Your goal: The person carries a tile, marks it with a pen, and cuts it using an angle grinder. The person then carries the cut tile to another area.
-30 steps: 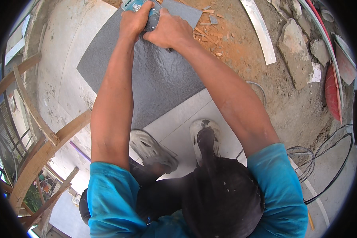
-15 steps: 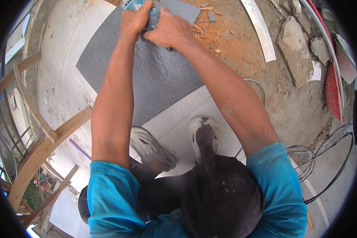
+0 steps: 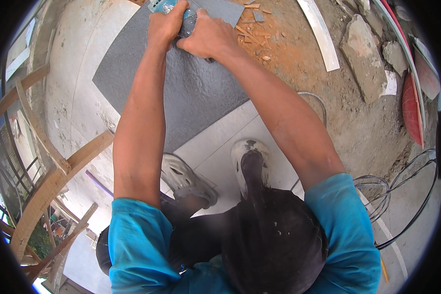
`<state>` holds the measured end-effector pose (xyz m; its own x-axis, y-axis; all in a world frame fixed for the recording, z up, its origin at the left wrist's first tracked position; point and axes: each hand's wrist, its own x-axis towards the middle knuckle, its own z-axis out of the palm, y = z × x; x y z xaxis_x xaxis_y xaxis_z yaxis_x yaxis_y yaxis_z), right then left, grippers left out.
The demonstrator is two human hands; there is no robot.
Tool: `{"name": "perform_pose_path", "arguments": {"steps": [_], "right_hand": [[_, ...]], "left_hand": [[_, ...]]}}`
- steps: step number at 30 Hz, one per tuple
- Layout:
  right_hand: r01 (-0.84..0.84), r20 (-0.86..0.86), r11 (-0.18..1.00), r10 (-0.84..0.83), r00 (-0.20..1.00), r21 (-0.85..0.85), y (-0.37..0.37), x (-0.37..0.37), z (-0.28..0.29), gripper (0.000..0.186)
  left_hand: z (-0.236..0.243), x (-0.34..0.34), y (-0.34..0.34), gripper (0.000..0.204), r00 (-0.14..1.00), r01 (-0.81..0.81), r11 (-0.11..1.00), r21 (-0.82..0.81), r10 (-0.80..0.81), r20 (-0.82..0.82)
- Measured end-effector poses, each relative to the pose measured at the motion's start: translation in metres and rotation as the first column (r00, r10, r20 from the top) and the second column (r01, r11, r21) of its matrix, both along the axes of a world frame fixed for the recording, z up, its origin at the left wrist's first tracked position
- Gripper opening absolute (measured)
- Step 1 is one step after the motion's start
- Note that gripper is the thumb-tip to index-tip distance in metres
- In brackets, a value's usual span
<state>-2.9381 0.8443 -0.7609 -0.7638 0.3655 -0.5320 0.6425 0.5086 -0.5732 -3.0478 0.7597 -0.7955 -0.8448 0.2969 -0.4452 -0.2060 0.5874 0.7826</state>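
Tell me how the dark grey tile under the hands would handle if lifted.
The dark grey tile looks like a flat, rigid slab, so probably stiff and fairly heavy. Its grainy face likely resists slipping. Thin, sharp corners suggest it could chip or crack if dropped on the rubble.

Both hands edged the power tool slightly left.

A small power tool with a teal body and a dark rounded housing sits clasped between the left hand and the right hand, mostly hidden by the fingers. It rests on a dark grey, rough-textured square tile lying flat under both hands, its corner beneath the tool and its near edge overlapping a pale tile.
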Motion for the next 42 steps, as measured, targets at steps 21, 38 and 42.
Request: {"name": "perform_pose_path", "arguments": {"steps": [21, 38, 42], "right_hand": [[-0.028, -0.004, 0.999, 0.028, 1.0, 0.02, 0.0, 0.014, 0.003, 0.078], [0.007, -0.087, 0.999, -0.003, 0.996, 0.046, -0.003, 0.027, -0.01, 0.086], [0.012, -0.093, 0.999, -0.008, 0.996, 0.035, -0.003, 0.028, -0.014, 0.083]], "left_hand": [[-0.003, 0.013, -0.002, 0.072, 1.0, -0.009, 1.0, -0.029, 0.008, -0.002], [0.009, 0.032, 0.001, 0.07, 1.0, 0.003, 0.997, -0.071, -0.004, -0.016], [0.008, 0.035, 0.001, 0.07, 1.0, -0.025, 0.999, -0.034, 0.025, -0.001]]}}
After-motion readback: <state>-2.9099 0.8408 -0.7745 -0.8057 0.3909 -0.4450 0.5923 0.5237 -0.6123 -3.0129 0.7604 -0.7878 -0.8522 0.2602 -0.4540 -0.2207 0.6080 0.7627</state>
